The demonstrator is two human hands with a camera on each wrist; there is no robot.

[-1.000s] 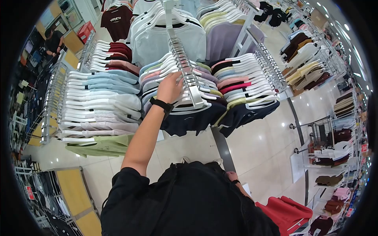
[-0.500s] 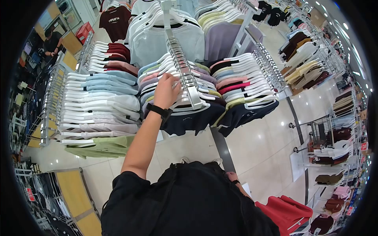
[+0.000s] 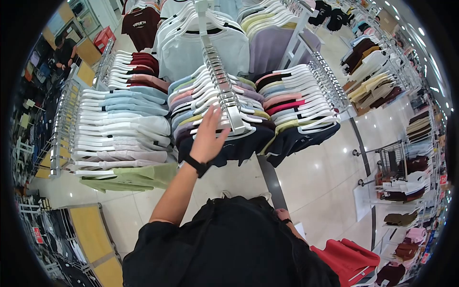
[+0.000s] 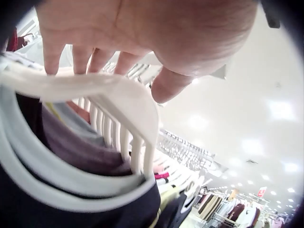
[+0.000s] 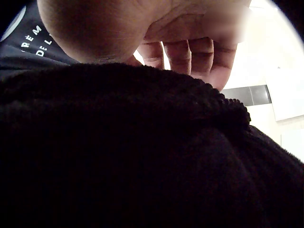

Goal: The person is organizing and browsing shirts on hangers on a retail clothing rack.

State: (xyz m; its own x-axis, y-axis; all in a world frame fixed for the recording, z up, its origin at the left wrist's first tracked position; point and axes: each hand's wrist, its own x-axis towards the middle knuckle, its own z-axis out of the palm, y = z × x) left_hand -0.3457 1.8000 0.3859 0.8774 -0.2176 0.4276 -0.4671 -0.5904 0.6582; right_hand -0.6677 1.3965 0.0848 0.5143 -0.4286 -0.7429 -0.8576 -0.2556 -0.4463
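My left hand (image 3: 209,138), a black band at its wrist, is held with straight, spread fingers above the near end of the middle rail of hung shirts. In the left wrist view, its palm is over a white hanger (image 4: 126,102), with the fingers pointing past it. A navy shirt (image 3: 244,146) hangs at the front of this row, below the hand. Low beside my body, my right hand (image 3: 281,214) hangs with loosely bent fingers. The right wrist view shows that hand (image 5: 175,23) next to dark cloth (image 5: 118,142), with nothing visible in its fingers.
Metal rails (image 3: 221,81) carry rows of shirts ahead, with a light green shirt (image 3: 129,177) at the left row's front. A red garment (image 3: 344,258) is at the lower right. Wall racks (image 3: 406,191) line the right side; another person (image 3: 65,51) stands far left.
My left hand has come off the hangers midway along the rail and moved back toward me, its bent fingers now straightened. The right hand stays at my side.
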